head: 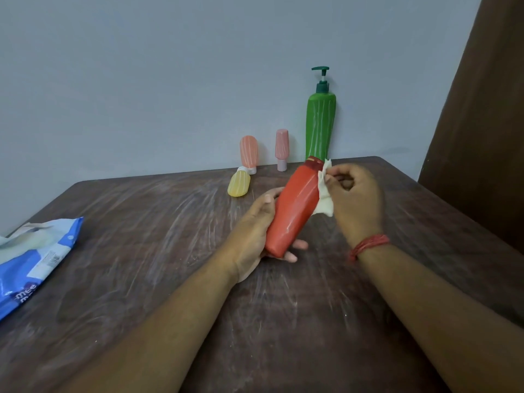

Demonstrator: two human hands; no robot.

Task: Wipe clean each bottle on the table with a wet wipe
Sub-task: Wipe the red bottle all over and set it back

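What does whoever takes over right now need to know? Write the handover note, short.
Left hand grips the red bottle near its base, tilted, off the table.
Right hand pinches the wet wipe against the bottle's upper side, near the cap.
At the wall: green pump bottle and two pink bottles upright, yellow bottle lying down.
Wipe pack at the left edge.
Done: red bottle in progress; the others cannot be judged.
Left: finish it, then wipe the rest.
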